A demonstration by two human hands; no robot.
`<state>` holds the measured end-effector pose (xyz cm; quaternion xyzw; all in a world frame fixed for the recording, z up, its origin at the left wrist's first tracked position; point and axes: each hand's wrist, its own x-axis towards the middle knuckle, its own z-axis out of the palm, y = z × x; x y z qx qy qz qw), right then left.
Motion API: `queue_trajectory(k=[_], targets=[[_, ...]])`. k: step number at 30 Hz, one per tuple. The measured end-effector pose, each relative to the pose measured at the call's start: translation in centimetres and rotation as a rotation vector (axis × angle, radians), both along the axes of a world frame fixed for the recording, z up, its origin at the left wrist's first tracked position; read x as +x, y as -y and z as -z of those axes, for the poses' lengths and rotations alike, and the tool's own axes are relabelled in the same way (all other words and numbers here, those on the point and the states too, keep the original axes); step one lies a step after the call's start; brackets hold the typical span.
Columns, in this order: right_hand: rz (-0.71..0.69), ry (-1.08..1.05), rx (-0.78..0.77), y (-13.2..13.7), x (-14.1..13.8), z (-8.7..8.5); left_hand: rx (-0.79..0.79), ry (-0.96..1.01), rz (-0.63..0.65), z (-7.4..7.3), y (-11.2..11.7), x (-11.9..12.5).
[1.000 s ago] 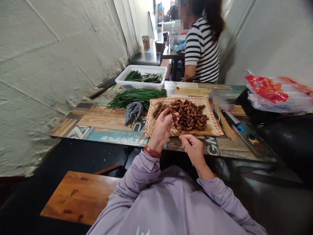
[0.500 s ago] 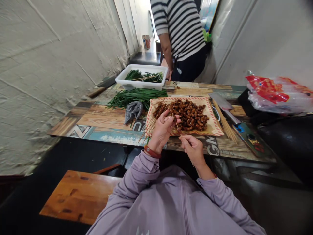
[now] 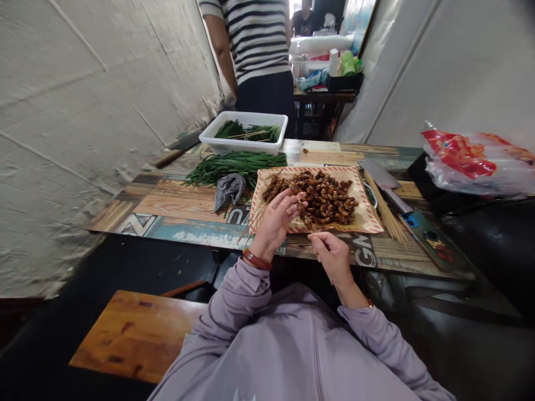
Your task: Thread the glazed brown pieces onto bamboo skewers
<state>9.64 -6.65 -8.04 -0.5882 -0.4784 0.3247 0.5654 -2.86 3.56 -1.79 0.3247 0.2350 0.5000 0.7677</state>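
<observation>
My right hand (image 3: 332,253) is closed in a pinch on a thin skewer, whose tip end carries brown pieces (image 3: 308,224); part of the stick shows below the fist. My left hand (image 3: 278,220) is beside the threaded pieces, its fingers stretched out and apart, palm turned up. Beyond both hands lies a heap of glossy brown pieces, like insect pupae (image 3: 330,195), on a paper-lined tray with a red-striped rim (image 3: 370,220). At the tray's left edge several skewers (image 3: 256,218) stick out toward me.
Left of the tray lie a grey cloth (image 3: 229,190) and green chives (image 3: 234,164); behind stands a white tub (image 3: 246,146) of greens. Bare skewers (image 3: 387,214), a cleaver (image 3: 379,174) and a phone (image 3: 432,239) lie right. A person in a striped top (image 3: 257,39) stands behind the table.
My left fingers have opened away from the skewered piece they were pinching. My right hand stays almost in place with the skewer. The person behind has moved left and straightened up.
</observation>
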Motion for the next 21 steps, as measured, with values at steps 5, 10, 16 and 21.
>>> queue_trajectory(k=[5,10,16,21], targets=[[-0.023,-0.005,-0.001,0.1,0.1,0.0,0.064,0.02,0.002,-0.8,-1.0,-0.2],[-0.033,-0.012,-0.005,0.1,0.0,-0.3,0.081,-0.001,-0.064,-0.6,-1.4,-0.2],[-0.041,0.039,-0.013,0.1,0.1,-0.5,0.098,-0.018,-0.118,-0.3,-1.6,-0.3],[-0.038,0.066,-0.019,0.1,0.3,-0.3,0.108,-0.046,-0.13,-0.5,-1.5,-0.3]])
